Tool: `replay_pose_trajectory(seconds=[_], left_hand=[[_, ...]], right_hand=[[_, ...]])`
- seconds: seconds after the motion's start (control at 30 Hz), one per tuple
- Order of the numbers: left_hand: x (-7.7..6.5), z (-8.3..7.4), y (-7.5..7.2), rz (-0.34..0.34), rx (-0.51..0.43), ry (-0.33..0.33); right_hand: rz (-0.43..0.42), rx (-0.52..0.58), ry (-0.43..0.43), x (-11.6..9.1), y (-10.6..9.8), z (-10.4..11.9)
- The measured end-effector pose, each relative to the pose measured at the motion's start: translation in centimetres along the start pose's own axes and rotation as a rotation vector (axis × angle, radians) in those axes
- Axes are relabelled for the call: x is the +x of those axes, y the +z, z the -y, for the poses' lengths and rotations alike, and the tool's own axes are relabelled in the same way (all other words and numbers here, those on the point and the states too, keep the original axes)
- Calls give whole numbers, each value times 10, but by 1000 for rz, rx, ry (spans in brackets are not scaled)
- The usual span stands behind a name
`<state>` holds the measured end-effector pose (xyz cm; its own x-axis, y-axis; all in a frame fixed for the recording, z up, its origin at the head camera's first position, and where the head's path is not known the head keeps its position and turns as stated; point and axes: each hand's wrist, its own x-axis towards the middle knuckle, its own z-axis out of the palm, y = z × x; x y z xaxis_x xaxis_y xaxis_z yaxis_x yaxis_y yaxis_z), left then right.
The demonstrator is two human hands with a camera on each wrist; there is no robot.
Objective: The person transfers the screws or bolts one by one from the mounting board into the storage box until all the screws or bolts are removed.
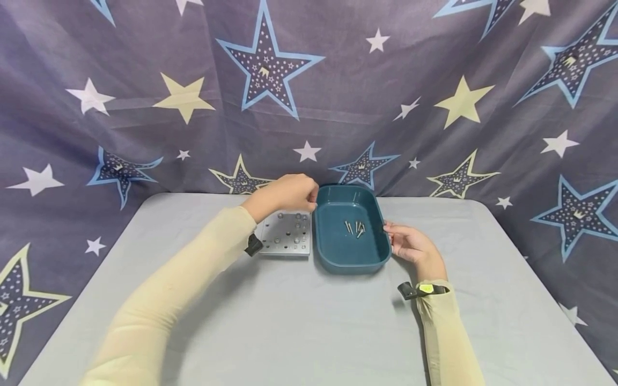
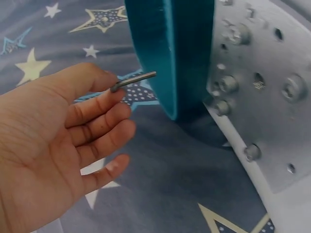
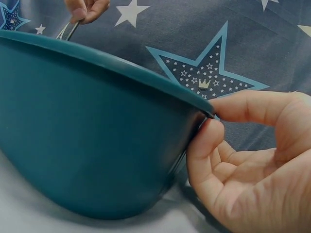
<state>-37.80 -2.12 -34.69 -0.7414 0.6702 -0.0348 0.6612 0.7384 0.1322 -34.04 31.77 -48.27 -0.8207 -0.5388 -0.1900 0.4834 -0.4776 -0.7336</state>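
Observation:
My left hand [image 1: 289,194] is raised over the far right corner of a silver metal plate [image 1: 270,247], close to the bin's left rim. Between thumb and forefinger it pinches a thin metal rod [image 2: 138,79], its other fingers loosely bent. The rod's inner end is partly hidden by the fingertips. Socket-head screws [image 2: 293,88] and open holes dot the plate. My right hand [image 1: 410,245] grips the right rim of a teal bin [image 1: 345,262], thumb and forefinger pinching the edge. Several small slim metal pieces [image 1: 359,228] lie on the bin's floor.
The plate and bin stand side by side on a table with a pale grey cover [image 1: 309,327]. A dark star-patterned curtain [image 1: 338,96] hangs right behind the table. Black wrist straps [image 1: 410,290] sit over the pale sleeves.

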Motion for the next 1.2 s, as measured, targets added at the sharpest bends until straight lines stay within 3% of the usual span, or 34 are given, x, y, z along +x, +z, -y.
replay_pose_trajectory(seconds=[0.23, 0.83, 1.2], left_hand=[[9, -14, -7, 39, 10, 10], [41, -47, -4, 141, 53, 28], [63, -53, 1, 239, -5, 34]], right_hand=[[-7, 12, -2, -1, 0, 0], [11, 6, 1, -2, 1, 0], [12, 15, 3, -1, 0, 1]])
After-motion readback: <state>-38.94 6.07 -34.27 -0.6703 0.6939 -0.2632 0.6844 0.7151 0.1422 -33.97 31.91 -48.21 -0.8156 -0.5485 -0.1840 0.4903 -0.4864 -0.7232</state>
